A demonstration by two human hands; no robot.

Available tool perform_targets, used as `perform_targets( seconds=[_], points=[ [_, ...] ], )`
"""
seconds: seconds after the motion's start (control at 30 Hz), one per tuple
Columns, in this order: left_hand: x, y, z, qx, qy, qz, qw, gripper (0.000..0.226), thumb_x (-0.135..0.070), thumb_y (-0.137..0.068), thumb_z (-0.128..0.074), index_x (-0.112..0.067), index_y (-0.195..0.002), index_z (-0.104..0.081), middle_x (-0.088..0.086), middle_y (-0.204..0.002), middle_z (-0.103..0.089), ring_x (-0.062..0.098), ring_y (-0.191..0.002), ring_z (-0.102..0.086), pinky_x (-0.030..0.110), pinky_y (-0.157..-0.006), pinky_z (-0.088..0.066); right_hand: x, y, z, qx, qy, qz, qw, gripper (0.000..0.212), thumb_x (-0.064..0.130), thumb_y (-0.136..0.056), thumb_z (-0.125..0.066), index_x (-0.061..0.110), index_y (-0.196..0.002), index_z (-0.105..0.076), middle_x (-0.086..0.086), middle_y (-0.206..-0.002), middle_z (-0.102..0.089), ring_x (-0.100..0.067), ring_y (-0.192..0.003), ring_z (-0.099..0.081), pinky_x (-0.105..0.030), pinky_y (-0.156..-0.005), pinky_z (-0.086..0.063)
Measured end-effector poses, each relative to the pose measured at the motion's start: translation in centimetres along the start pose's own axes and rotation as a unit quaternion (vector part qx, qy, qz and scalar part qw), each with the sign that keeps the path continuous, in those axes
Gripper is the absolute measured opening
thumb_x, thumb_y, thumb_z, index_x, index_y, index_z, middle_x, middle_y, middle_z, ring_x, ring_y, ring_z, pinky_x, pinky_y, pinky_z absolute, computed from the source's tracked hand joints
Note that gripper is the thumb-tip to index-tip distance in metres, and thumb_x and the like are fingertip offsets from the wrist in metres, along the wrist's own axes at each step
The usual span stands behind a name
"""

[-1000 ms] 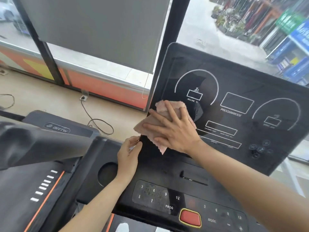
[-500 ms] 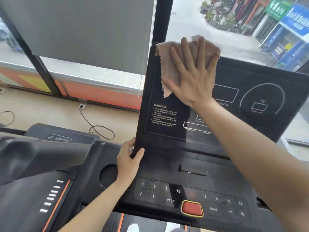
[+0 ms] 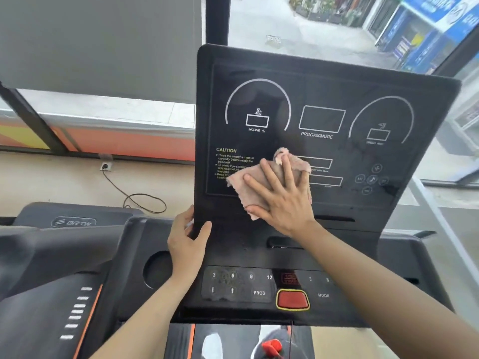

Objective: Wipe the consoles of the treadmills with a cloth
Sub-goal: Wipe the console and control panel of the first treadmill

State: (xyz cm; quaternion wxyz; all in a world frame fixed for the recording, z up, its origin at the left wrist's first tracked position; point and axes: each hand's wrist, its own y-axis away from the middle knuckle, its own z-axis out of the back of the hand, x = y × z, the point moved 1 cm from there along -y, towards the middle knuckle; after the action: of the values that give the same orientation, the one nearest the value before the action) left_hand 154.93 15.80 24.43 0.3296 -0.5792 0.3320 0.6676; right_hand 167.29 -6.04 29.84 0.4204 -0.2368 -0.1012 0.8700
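The black treadmill console (image 3: 324, 99) stands upright before me, with white dial outlines and a CAUTION label. My right hand (image 3: 281, 198) lies flat with spread fingers on a pale pink cloth (image 3: 248, 187), pressing it against the lower middle of the display panel and covering part of the label. My left hand (image 3: 185, 244) grips the console's lower left edge, thumb on the front face. Below sits the button panel (image 3: 241, 283) with numbers, PROG, MODE and a red stop button (image 3: 292, 299).
A second treadmill (image 3: 51, 268) stands close on the left, its console dark with orange trim. A round cup holder (image 3: 158, 270) is beside my left wrist. A black cable (image 3: 134, 195) runs across the floor from a socket. Windows rise behind the console.
My right hand has swept the cloth from the console's top left corner down to the lower middle of the panel. My left hand keeps its grip on the left edge.
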Motion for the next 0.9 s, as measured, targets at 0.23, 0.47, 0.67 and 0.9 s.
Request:
perform_targets(
  seconds=[0.23,0.47,0.67,0.9],
  points=[
    [0.3,0.4,-0.6,-0.007,-0.023,0.004,1.0,0.051,-0.015,-0.087,-0.079,-0.029,-0.133,-0.059,-0.01,-0.133,-0.064,0.01,-0.125,-0.06,0.034,-0.111,-0.048,-2.3,-3.1,1.6,-0.053,0.008,-0.068,0.996,0.076,0.081,-0.092,-0.038,0.046,-0.159,-0.023,0.0,-0.17,-0.017,-0.041,-0.157,-0.009,-0.069,-0.115,-0.013],
    [0.5,0.7,-0.8,-0.005,-0.045,-0.003,0.999,0.061,-0.015,-0.085,-0.081,-0.023,-0.141,-0.055,-0.007,-0.138,-0.06,0.015,-0.128,-0.058,0.03,-0.108,-0.045,-9.1,-11.6,8.0,-0.088,-0.009,-0.194,0.977,0.078,0.079,-0.096,-0.025,0.039,-0.162,-0.015,-0.007,-0.172,-0.012,-0.038,-0.158,-0.007,-0.069,-0.119,-0.006],
    [1.1,0.9,-1.3,0.023,-0.135,-0.039,0.99,0.081,-0.019,-0.081,-0.084,-0.017,-0.15,-0.042,0.003,-0.146,-0.051,0.024,-0.137,-0.047,0.047,-0.116,-0.041,-10.5,-12.1,8.5,-0.095,-0.009,-0.22,0.971,0.074,0.073,-0.1,-0.023,0.034,-0.163,-0.014,-0.01,-0.172,-0.011,-0.038,-0.158,-0.006,-0.069,-0.12,-0.012],
    [-0.5,2.4,-2.4,0.014,-0.273,-0.297,0.915,0.069,-0.034,-0.082,-0.07,-0.008,-0.143,-0.054,0.014,-0.14,-0.053,0.031,-0.129,-0.047,0.044,-0.11,-0.04,-5.6,-1.0,1.2,-0.019,-0.007,-0.208,0.978,0.078,0.076,-0.097,-0.031,0.039,-0.162,-0.009,-0.01,-0.172,-0.002,-0.043,-0.157,0.001,-0.069,-0.117,-0.013]
  ],
)
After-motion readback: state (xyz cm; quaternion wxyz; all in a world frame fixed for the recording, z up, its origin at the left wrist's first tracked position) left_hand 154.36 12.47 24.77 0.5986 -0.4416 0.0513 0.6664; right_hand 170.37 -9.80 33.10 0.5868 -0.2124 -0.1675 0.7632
